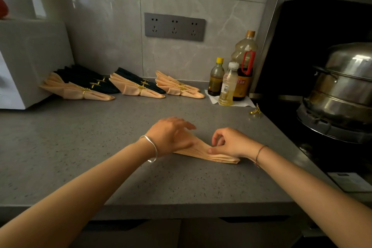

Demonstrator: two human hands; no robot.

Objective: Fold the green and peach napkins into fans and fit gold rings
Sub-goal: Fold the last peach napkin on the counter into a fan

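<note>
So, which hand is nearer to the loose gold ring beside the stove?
Right. The right hand pinches the peach napkin, nearer the person and left of the gold ring; the left hand presses the napkin farther left.

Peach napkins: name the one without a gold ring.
The pleated napkin at the counter's front; those by the wall each wear a gold ring.

Grey speckled counter point(100, 157) has a pleated peach napkin point(201, 150) lying flat right under the fingers point(217, 137). A loose gold ring point(256, 111) sits beyond them to the right. Ringed fans point(136, 86) are lined up well past them, plus bottles point(227, 86) on what looks like paper point(245, 103).
</note>
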